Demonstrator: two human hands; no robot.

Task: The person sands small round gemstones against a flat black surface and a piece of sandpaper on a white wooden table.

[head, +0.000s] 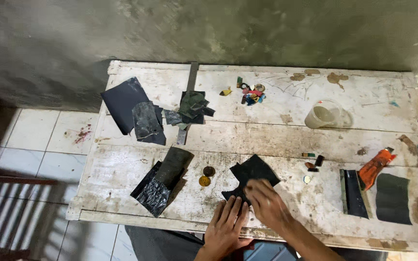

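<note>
Worn white wooden table (286, 140), paint scuffed and stained brown, pushed against a rough grey-green wall (209, 29). Pale floor tiles (49, 140) left of the table, plus a slatted wooden piece (10, 203) at the lower left.

Near the table's front edge, one jagged black sheet piece (252, 174). Left of that piece, two small round discs, one dark (209, 171), one yellow (204, 181). Farther left, a crumpled black sheet (153, 193) with a dull folded strip (172, 166) lying on it. Beyond the black piece, toward the wall: a stack of dark sheets (131, 108), a heap of small dark scraps (192, 106), a cluster of small coloured bits (251, 93), one translucent plastic cup (322, 114). Right of the black piece: several tiny coloured items (311, 162), one orange tube (376, 166), one dark strip (353, 193), one dark rounded sheet (393, 198).

Left hand (226, 227) flat, palm down, fingers stretched together, fingertips pressing the black piece's lower corner. Right hand (267, 203) angled in from the right, blurred, fingers curled loosely down onto the piece's lower right edge; closed pinch or mere touch, cannot tell.
</note>
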